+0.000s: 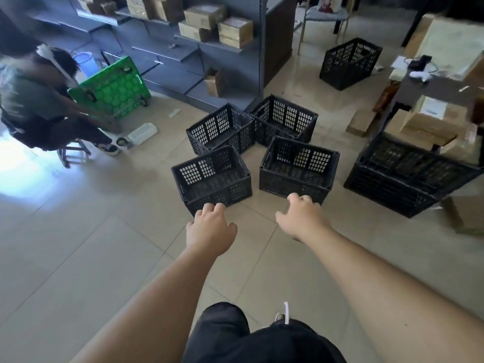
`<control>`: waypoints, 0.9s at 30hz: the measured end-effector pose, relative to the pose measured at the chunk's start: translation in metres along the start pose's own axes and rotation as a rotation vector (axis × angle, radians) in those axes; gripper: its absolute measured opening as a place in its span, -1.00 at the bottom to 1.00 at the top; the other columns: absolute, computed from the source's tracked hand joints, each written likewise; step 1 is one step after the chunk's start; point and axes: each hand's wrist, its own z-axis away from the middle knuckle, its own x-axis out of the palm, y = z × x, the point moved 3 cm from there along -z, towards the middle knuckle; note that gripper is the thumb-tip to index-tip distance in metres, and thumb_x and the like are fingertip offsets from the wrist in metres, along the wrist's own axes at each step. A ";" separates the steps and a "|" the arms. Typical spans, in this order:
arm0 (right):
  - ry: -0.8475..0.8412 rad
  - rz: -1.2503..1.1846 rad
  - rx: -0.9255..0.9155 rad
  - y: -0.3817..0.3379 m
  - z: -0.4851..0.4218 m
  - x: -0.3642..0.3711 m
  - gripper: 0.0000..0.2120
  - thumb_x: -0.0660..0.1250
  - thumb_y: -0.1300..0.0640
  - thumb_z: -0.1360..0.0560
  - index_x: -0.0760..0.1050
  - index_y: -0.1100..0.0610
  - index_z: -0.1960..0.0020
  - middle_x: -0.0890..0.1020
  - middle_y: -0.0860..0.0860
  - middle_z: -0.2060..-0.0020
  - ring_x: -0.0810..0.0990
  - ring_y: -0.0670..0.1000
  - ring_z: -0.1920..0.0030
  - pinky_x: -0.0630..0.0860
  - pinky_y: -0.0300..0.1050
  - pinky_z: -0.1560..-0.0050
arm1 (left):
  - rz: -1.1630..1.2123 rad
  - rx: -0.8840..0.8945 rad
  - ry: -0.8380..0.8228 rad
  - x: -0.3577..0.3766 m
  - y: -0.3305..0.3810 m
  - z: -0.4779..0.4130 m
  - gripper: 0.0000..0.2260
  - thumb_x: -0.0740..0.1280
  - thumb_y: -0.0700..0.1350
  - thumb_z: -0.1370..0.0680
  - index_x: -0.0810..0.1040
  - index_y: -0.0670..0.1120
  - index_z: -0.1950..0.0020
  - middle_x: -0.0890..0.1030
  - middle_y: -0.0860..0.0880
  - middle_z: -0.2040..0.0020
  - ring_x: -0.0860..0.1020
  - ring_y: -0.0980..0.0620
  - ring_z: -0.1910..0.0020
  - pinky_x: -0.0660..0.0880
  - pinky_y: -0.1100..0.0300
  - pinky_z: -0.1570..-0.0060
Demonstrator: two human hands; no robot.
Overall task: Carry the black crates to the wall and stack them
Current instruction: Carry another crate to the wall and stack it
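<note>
Reaching left hand (209, 229) and right hand (301, 218), both empty, fingers curled, just short of black crates (212, 176).

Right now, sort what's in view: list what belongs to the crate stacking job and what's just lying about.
Belongs to the job:
- four black crates clustered on the floor
- lone crate by the chair
- stacked crates at right
- left hand and right hand, both empty

Lying about:
- green cart
- cardboard boxes on the shelves
- white tray
- blue bucket
</note>
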 end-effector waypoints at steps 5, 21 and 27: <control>-0.042 0.055 -0.046 -0.043 -0.080 -0.017 -0.46 0.18 -0.14 -0.59 0.27 0.02 -0.52 0.36 0.09 -0.46 0.36 0.21 -0.39 0.45 0.12 -0.24 | 0.043 -0.080 0.003 -0.021 -0.011 -0.074 -0.55 0.19 0.08 -0.58 0.36 0.01 -0.46 0.41 -0.03 -0.39 0.37 -0.12 -0.39 0.36 -0.09 -0.28; -0.132 0.083 -0.022 -0.218 -0.299 -0.058 -0.49 0.17 -0.06 -0.62 0.25 0.03 -0.53 0.36 0.10 -0.46 0.38 0.21 -0.38 0.45 0.16 -0.27 | 0.091 -0.121 -0.038 -0.100 -0.084 -0.331 -0.61 0.18 0.14 -0.58 0.40 0.02 -0.37 0.45 -0.04 -0.29 0.42 -0.14 -0.32 0.42 -0.09 -0.18; -0.188 0.109 -0.059 -0.257 -0.391 -0.059 -0.51 0.19 -0.05 -0.61 0.28 0.05 -0.51 0.37 0.12 -0.45 0.38 0.23 -0.39 0.44 0.15 -0.31 | 0.126 -0.209 -0.072 -0.106 -0.101 -0.409 -0.57 0.17 0.15 -0.59 0.37 0.04 -0.42 0.44 -0.04 -0.32 0.42 -0.13 -0.33 0.43 -0.11 -0.22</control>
